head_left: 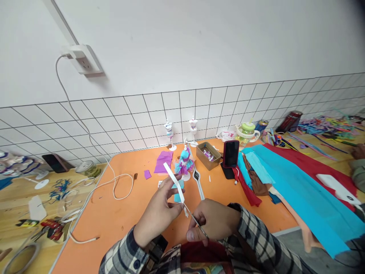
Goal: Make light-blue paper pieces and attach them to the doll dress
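My left hand (161, 213) pinches a narrow white strip (173, 178), which slants up and to the left above the orange table. In my right hand (212, 220) is a pair of scissors (196, 221), fingers wrapped round the handles. The scissor blades point up and left, meeting the lower end of the strip near my left thumb. Whether the blades are apart is too small to tell. Just beyond my hands stands a small dress form (185, 156) in blue and purple cloth. A light blue piece (179, 196) lies partly hidden behind my left fingers.
Two small dress forms (169, 133) stand by the wall. A cardboard box (209, 161) with scraps, a propped phone (230, 153) and a green-lidded cup (247, 133) are to the right. Purple cloth (163, 161) lies left, blue cloth (302, 190) far right. A white cable (114, 182) crosses the left side.
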### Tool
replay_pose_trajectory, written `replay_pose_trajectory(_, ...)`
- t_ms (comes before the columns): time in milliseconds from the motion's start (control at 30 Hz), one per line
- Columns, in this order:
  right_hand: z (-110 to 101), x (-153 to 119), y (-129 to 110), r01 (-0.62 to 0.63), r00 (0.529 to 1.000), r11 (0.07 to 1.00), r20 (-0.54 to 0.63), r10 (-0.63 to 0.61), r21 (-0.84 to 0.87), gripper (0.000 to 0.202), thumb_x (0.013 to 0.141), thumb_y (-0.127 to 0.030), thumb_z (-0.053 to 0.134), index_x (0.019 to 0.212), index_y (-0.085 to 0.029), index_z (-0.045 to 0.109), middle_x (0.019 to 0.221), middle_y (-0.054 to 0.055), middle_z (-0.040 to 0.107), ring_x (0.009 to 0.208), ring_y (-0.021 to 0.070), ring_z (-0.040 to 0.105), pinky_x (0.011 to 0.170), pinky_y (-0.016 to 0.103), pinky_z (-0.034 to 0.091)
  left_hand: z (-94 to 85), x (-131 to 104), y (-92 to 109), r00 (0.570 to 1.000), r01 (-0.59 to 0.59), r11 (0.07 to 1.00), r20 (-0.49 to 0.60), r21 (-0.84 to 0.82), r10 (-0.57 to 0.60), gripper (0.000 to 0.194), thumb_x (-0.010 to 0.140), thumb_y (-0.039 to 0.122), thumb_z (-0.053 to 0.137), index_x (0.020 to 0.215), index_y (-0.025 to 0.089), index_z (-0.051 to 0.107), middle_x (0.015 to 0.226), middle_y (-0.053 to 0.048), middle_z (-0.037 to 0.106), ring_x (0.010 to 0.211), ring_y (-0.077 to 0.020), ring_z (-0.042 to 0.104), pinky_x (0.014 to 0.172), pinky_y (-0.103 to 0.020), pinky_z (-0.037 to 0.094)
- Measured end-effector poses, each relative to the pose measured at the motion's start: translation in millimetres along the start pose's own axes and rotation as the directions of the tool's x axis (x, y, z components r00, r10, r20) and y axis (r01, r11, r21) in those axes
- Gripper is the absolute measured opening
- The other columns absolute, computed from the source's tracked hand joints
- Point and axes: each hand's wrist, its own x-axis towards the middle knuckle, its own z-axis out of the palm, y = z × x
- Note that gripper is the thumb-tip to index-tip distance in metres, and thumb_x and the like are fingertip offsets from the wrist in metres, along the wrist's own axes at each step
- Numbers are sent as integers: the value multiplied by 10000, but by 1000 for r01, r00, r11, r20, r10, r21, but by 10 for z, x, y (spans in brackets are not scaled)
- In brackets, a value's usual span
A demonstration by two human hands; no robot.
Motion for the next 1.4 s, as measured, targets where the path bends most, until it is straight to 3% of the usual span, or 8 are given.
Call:
replay_pose_trajectory(333, 9, 10, 7, 6, 1000, 1000, 1, -6, -13, 448, 751, -602, 616, 780, -176, 750, 563, -9, 646, 539, 106, 549, 486, 169, 368, 15, -17, -9, 999, -21, 1000, 32, 5, 21, 696, 693, 85, 571, 1339, 299, 426, 1464, -92, 323, 1153, -269, 521, 631, -256, 552)
replay_pose_trajectory(600, -45, 16, 133, 24, 996, 949, 78, -51, 315, 488, 690, -583, 697, 868, -129, 726, 571, 5, 624, 554, 118, 582, 551, 197, 436, -41, -22, 34, 998, 13, 972, 64, -233, 2, 662, 713, 123, 662, 1324, 274, 455, 1392, -101, 429, 1203, -285, 490, 688, -250, 536)
replay_pose_trajectory(700, -24, 84, 180, 171, 974, 914, -203, -101, 367, 475, 679, -534, 732, 947, -142, 708, 758, 52, 682, 711, 156, 625, 635, 237, 474, -96, -19, 47, 994, 37, 913, 106, -406, 7, 641, 702, 150, 722, 1295, 258, 504, 1330, -102, 503, 1203, -302, 498, 778, -293, 535)
replay_pose_trajectory(800, 82, 238, 201, 347, 857, 830, -506, -92, 437, 520, 686, -512, 737, 1070, -172, 653, 1037, 100, 669, 965, 210, 610, 724, 285, 495, -108, -11, 45, 992, 35, 881, 126, -472, 28, 630, 686, 154, 750, 1268, 268, 538, 1327, -91, 517, 1197, -303, 505, 816, -307, 528)
replay_pose_trajectory(967, 214, 392, 195, 324, 865, 705, -500, 50, 631, 465, 639, -554, 746, 826, -142, 636, 784, 56, 678, 771, 183, 636, 665, 295, 497, -104, -2, 40, 997, 38, 903, 83, -428, -3, 649, 693, 163, 746, 1288, 278, 513, 1261, -84, 562, 1214, -292, 487, 812, -301, 533)
replay_pose_trajectory(1100, 151, 348, 190, 321, 832, 818, -555, -2, 478, 363, 681, -480, 728, 733, -136, 625, 686, 35, 662, 628, 134, 587, 622, 267, 473, -111, 1, 45, 999, 33, 928, 48, -371, -16, 637, 689, 171, 744, 1274, 275, 515, 1254, -83, 561, 1218, -289, 477, 748, -269, 541)
replay_pose_trajectory(1267, 19, 135, 123, 207, 699, 957, -715, 0, 203, 295, 745, -430, 671, 874, -165, 687, 817, 56, 703, 742, 165, 633, 668, 265, 500, -107, 20, 29, 1000, 25, 951, 0, -308, -26, 610, 700, 160, 722, 1259, 288, 515, 1371, -71, 470, 1209, -273, 487, 727, -253, 534)
replay_pose_trajectory(1400, 22, -66, 26, 162, 925, 973, -368, -93, 162, 343, 758, -483, 661, 861, -159, 709, 703, 39, 695, 610, 137, 617, 566, 214, 465, -96, 30, 23, 1000, 10, 957, -13, -290, -14, 619, 700, 152, 706, 1272, 281, 507, 1362, -77, 476, 1215, -275, 484, 721, -257, 533)
